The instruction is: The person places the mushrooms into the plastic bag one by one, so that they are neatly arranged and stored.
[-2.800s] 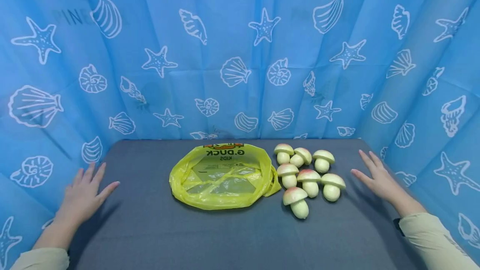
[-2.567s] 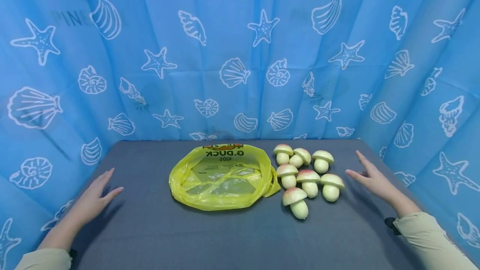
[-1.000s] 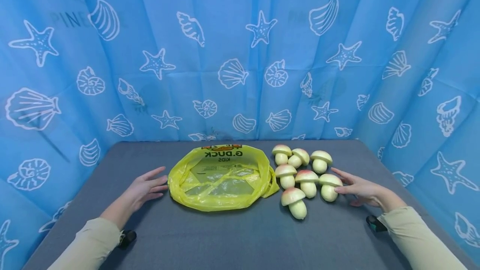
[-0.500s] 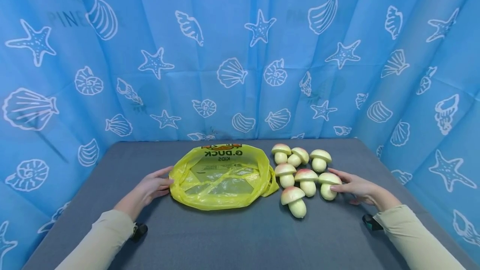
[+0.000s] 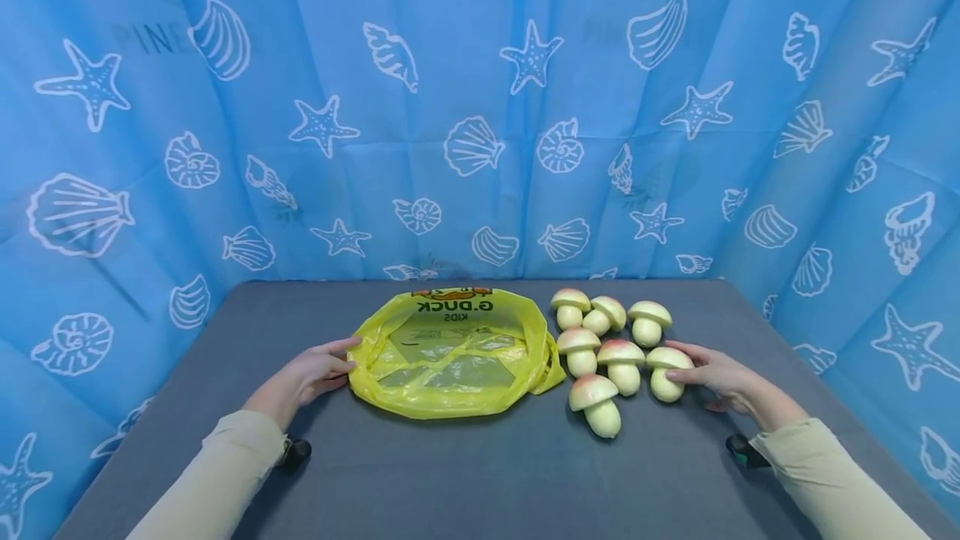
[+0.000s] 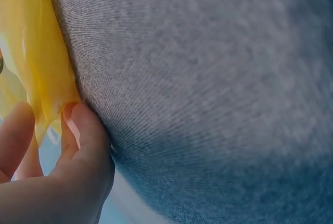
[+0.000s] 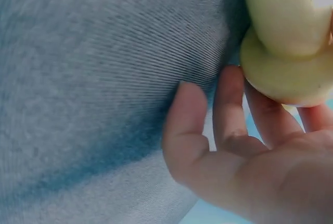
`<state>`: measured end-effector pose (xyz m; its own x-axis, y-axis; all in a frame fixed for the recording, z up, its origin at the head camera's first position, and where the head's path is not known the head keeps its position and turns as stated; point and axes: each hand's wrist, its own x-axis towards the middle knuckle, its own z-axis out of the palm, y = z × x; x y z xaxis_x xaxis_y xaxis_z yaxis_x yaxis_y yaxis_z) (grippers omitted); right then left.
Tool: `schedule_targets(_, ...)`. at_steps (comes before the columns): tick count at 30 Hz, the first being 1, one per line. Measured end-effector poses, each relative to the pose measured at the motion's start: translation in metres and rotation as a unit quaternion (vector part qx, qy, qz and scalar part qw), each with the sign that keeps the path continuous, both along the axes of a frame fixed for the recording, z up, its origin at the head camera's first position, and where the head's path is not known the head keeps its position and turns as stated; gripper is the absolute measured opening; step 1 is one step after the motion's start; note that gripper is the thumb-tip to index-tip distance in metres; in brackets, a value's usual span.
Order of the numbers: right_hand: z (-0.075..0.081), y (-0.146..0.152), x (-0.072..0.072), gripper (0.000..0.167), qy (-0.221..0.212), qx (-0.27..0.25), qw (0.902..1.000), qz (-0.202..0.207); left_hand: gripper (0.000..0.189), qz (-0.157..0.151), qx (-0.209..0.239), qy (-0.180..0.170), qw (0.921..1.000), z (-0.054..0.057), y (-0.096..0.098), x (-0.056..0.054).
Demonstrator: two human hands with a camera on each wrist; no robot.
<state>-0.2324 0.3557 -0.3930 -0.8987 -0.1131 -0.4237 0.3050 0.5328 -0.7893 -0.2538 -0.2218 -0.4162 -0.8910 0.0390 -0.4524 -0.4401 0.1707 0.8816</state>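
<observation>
A yellow plastic bag [image 5: 450, 402] lies on the table, its mouth spread wide, with "G.DUCK KIDS" print showing reversed. At the bag's left edge, my left hand [image 5: 311, 373] pinches the rim; in the left wrist view the fingertips [image 6: 86, 117] meet the yellow plastic. Several toy mushrooms with pale stems and rounded caps, some tinged pink, are grouped right of the bag. My right hand [image 5: 723, 377] holds the rightmost front mushroom [image 5: 666, 373], thumb by the stem and fingers at the cap. In the right wrist view, fingers lie against that mushroom's cap [image 7: 291, 75].
Grey cloth covers the table [image 5: 480, 473]. Behind it and at both sides hangs a blue curtain [image 5: 480, 215] printed with white shells and starfish. The nearest mushroom [image 5: 596, 402] is tilted, its cap towards the bag. Dark wrist devices [image 5: 746, 450] sit under both sleeves.
Both hands have come inward from the table's sides. The left has reached and taken the bag's rim; the right has closed round a mushroom. Bag and mushrooms keep nearly the same places.
</observation>
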Motion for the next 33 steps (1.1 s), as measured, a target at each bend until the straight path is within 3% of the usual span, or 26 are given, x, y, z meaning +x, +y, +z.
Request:
schedule_targets(12,0.013,0.005,0.004,0.081,0.011,-0.014,0.9998,0.001,0.057,-0.008,-0.020,-0.012,0.9997,0.002,0.003,-0.004)
schedule_targets(19,0.031,-0.003,0.008,0.081,0.037,-0.010,0.9993,0.003,0.057,-0.009,-0.059,0.011,0.9982,0.011,0.005,-0.001)
schedule_targets(27,0.042,-0.013,0.010,0.082,0.048,-0.029,0.9984,0.009,0.054,0.018,-0.116,0.022,0.9928,0.018,0.016,0.001)
schedule_targets(33,0.048,-0.024,0.010,0.082,0.054,-0.048,0.9973,0.015,0.057,0.062,-0.090,0.031,0.9935,0.013,0.018,0.002)
